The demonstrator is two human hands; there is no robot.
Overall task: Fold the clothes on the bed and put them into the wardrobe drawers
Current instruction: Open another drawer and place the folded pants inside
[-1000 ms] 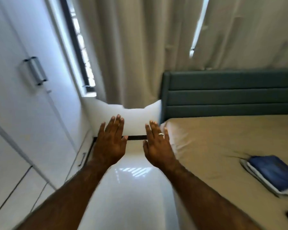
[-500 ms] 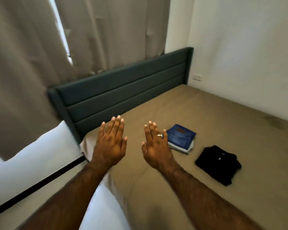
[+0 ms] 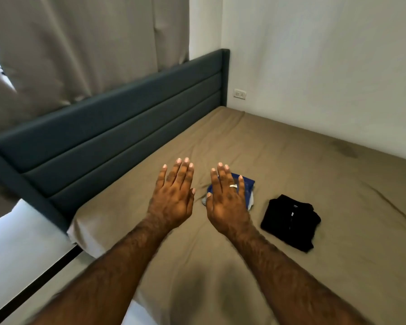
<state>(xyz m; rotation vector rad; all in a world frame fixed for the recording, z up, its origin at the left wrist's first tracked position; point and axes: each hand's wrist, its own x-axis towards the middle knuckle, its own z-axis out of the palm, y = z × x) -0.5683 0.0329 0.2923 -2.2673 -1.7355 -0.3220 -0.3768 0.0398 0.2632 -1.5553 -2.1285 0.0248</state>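
Fingers (image 3: 177,171) on both hands were straight and slightly spread, holding nothing.

Head view, the only one. Left hand (image 3: 172,198) and right hand (image 3: 227,200) were held out palms down above the bed (image 3: 291,160), side by side and apart from each other. A ring (image 3: 233,186) sat on one right finger. Neither hand appeared to touch the sheet or any garment, though contact under the right palm could not be ruled out.

Folded blue clothes (image 3: 248,184) lay on the brown sheet, partly hidden behind the right hand, with a paler layer showing at the lower edge; it looked like a small stack. Folded black garment (image 3: 291,221) lay just beside it, to the right, apart from it. Dark padded headboard (image 3: 127,118) ran along the left, curtain (image 3: 80,43) above it, wall socket (image 3: 239,93) in the far corner. No wardrobe or drawers in view.

Judgement: both items looked already folded, so the step in hand was probably picking them up for the drawers.

Risks noted:
- Blue stack seemed to be more than one layer; a grip from one side only could let the layers slide and unfold.
- Black garment looked loosely folded, with one edge bulging; lifting by a corner could open it.
- Soft mattress gives under pressure, so sliding fingers beneath could drag the sheet and shift the pile.
- Carrying both at once could crush the folds.
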